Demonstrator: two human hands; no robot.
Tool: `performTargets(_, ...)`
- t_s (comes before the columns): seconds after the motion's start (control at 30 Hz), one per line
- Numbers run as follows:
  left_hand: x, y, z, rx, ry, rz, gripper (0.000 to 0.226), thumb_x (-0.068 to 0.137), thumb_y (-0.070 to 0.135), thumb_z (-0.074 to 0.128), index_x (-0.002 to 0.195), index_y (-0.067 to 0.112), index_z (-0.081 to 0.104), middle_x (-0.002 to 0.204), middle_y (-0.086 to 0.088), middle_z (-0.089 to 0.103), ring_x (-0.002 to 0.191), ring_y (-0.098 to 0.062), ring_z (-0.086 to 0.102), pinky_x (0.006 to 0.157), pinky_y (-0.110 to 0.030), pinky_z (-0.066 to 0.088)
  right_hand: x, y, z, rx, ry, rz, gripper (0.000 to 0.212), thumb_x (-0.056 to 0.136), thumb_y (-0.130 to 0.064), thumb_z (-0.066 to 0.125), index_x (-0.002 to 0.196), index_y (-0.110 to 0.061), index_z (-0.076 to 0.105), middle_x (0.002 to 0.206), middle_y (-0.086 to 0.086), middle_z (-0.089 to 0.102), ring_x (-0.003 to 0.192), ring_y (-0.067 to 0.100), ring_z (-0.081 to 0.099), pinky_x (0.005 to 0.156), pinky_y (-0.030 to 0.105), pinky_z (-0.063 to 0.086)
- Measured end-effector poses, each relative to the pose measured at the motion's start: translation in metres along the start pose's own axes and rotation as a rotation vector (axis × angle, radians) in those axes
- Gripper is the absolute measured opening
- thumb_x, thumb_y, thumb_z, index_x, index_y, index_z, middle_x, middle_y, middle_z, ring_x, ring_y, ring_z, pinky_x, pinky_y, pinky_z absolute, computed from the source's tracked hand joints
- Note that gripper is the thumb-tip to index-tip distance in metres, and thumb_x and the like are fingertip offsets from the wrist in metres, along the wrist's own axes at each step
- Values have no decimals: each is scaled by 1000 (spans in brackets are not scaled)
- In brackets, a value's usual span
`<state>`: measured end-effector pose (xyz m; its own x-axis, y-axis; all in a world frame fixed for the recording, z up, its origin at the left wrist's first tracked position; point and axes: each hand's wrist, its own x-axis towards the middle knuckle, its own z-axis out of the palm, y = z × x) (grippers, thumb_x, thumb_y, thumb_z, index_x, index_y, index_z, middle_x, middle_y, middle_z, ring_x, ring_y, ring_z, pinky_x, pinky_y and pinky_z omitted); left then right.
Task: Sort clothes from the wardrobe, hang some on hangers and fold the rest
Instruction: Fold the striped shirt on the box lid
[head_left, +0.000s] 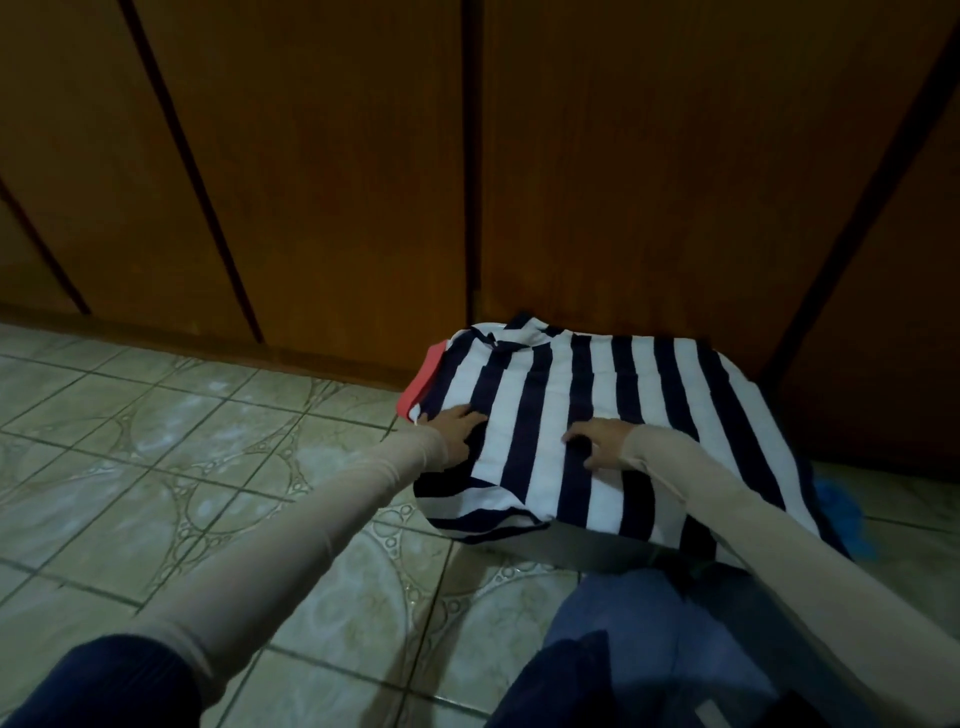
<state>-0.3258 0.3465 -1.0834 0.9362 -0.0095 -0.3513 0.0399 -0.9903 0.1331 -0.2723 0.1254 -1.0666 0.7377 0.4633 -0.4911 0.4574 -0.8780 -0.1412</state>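
You're flattening the striped shirt (597, 410), which is lying on a low stack of clothes on the tiled floor (156, 441), right against the wardrobe doors (311, 156). Your left hand (457, 426) is pressing near the shirt's left edge, fingers straight and slightly spread; your right hand (597, 441) is resting mid-shirt, fingers spread and a bit curled, not pinching anything as far as I can tell. To do this well, I'd say: keep the palms flat, be sweeping outward from the centre toward the edges, and be squaring the near hem, which is hanging loose over the front. Counting: one striped shirt, one red piece (421, 384) peeking out beneath at left, one blue item (841, 509) at right, two hands, no hangers showing
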Motion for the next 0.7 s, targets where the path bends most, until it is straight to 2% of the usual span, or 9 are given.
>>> performTargets(0.1,4,32,4,109,101,-101,48,95,15,35,143,16,29,150,-13,21,140,-33,16,111,-63,1,-14,23,10,4,21,100,59,98,-25,46,149,-19,16,156,9,14,141,27,21,114,34,23)
performTargets(0.17,11,51,11,158,173,-57,50,97,16,33,146,15,23,154,-13,12,144,-31,6,111,-62,-4,-28,42,20,42,29,190,63,99,-39,38,151,-24,6,158,7,-5,145,25,5,116,41,13)
performTargets(0.23,20,65,18,105,185,56,52,102,24,25,150,18,8,158,-8,-3,146,-24,-5,114,-57,-5,-43,63,31,64,29,301,64,99,-49,28,150,-29,-5,157,1,-16,145,20,-8,114,50,5)
performTargets(0.3,27,79,25,82,145,151,54,103,36,16,151,21,-2,158,-4,-13,145,-20,-11,114,-54,-6,-56,84,41,77,35,377,65,98,-53,22,149,-28,-11,156,1,-20,145,19,-14,115,50,1)
performTargets(0.47,42,99,34,21,48,143,60,100,49,15,148,27,-13,154,-3,-27,142,-20,-23,112,-52,-12,-71,117,52,29,54,410,67,98,-53,19,149,-23,-13,156,5,-20,145,19,-12,116,43,-3)
performTargets(0.63,47,92,32,25,96,86,58,100,48,11,148,28,-15,154,-7,-26,141,-23,-25,112,-54,-13,-63,116,47,-17,153,380,58,101,-42,24,151,-20,3,158,-1,-7,145,13,-1,115,47,-3)
performTargets(0.7,51,83,27,31,93,81,59,99,50,11,148,30,-16,154,-6,-25,142,-25,-24,112,-55,-13,-55,115,44,-2,185,352,56,102,-39,23,151,-20,3,158,-3,-5,145,10,1,116,46,-4)
